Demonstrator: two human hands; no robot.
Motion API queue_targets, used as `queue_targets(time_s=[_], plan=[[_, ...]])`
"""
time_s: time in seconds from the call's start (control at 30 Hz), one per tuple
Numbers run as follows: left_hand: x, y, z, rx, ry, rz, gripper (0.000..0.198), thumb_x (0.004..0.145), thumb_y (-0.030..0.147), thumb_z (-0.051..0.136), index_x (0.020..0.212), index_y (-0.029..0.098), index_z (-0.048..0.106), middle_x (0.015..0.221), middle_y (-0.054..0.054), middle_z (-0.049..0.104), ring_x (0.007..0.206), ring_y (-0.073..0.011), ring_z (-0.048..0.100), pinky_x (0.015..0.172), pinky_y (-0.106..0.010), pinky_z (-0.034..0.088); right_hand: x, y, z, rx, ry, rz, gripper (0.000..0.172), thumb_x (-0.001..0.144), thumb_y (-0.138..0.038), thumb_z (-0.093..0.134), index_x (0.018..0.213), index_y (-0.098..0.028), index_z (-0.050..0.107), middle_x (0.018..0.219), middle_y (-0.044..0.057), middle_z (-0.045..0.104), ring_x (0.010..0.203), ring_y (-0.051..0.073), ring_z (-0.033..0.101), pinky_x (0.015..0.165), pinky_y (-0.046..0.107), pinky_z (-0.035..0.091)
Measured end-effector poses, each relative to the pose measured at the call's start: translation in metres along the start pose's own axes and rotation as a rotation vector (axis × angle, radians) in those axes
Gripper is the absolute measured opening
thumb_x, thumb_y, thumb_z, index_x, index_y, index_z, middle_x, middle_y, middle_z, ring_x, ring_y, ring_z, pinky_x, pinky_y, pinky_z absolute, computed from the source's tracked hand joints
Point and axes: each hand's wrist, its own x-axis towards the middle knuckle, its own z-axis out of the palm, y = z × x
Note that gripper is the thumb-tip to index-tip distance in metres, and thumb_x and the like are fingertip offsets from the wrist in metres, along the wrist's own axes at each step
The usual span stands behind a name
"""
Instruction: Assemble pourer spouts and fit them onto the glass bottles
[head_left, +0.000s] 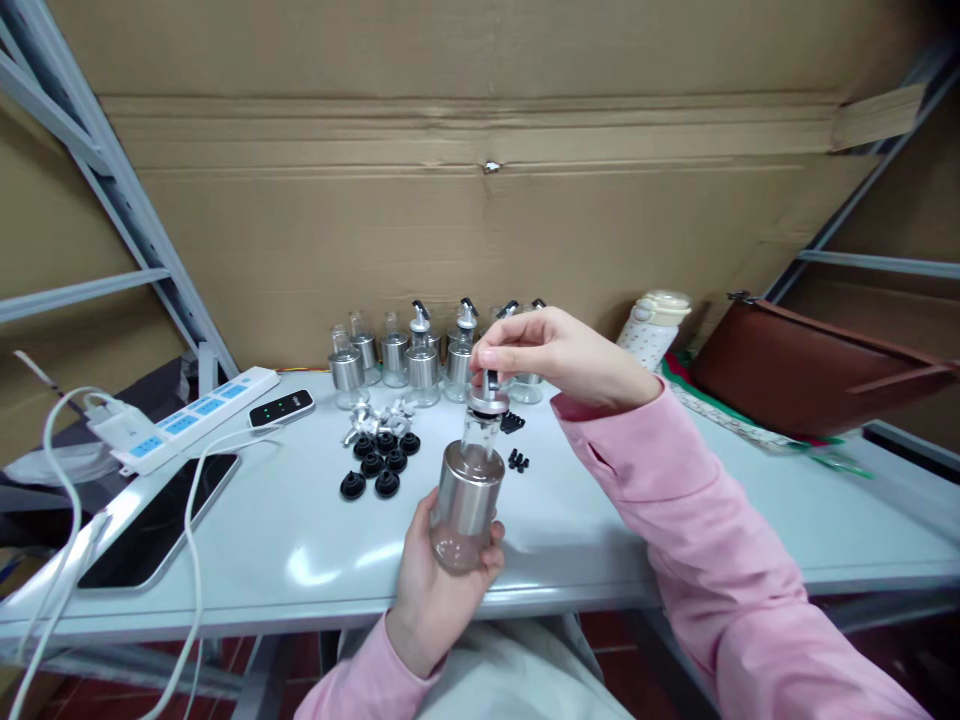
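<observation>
A glass oil bottle [469, 495] with a steel band leans slightly in my left hand [442, 590], whose fingers are wrapped round its lower part. A silver pourer top [487, 400] with a black flip lid [492, 380] sits on the bottle's neck. My right hand [525, 345] is closed at the top of this pourer, thumb and fingers pinched together; its fingertips partly cover the lid. Left of the bottle lie silver spout pieces [379, 420] and several black stoppers [373, 463]. Small black parts [517, 460] rest just to its right.
Several similar bottles [347, 370] stand along the cardboard wall [480, 240], some with pourers fitted. At left are a power strip [199, 420], a phone [161, 520], a small black device [281, 408] and cables. A white tumbler [652, 330] and brown bag [817, 370] are at right.
</observation>
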Motion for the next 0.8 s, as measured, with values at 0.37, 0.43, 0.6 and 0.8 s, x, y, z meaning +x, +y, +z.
queue_targets(time_s=[0.37,0.43,0.6,0.8], plan=[[0.001,0.001,-0.001,-0.04,-0.023,-0.014,0.033,0.081,0.037,0.045,0.092,0.009,0.057,0.082,-0.009,0.053,0.067,-0.0167,0.049,0.053,-0.022,0.034,0.002,0.004,-0.005,0.079,-0.09,0.032,0.02,0.063,-0.031,0.072,0.071,-0.013,0.065,0.073,0.002,0.066,0.065,0.009,0.062,0.059,0.02,0.05],[0.001,0.001,-0.002,-0.043,-0.026,-0.019,0.033,0.082,0.037,0.044,0.091,0.008,0.058,0.081,-0.009,0.053,0.067,-0.0167,0.049,0.053,-0.022,0.034,0.003,0.005,-0.005,0.082,-0.106,0.055,0.02,0.063,-0.031,0.072,0.072,-0.013,0.066,0.073,0.002,0.067,0.064,0.009,0.062,0.058,0.019,0.05],[0.0,0.001,-0.001,-0.047,-0.016,-0.033,0.032,0.081,0.037,0.045,0.089,0.008,0.058,0.08,-0.009,0.053,0.066,-0.0167,0.048,0.053,-0.023,0.035,0.005,0.004,-0.003,0.075,-0.16,0.109,0.021,0.064,-0.032,0.071,0.071,-0.013,0.066,0.072,0.002,0.066,0.063,0.008,0.061,0.057,0.018,0.05],[-0.002,0.0,0.001,-0.064,0.049,-0.023,0.027,0.08,0.036,0.049,0.087,0.011,0.057,0.081,-0.008,0.053,0.066,-0.0171,0.049,0.053,-0.023,0.035,0.0,-0.005,0.002,-0.032,-0.156,0.145,0.024,0.062,-0.033,0.071,0.072,-0.013,0.065,0.071,0.0,0.066,0.065,0.008,0.061,0.061,0.019,0.049]])
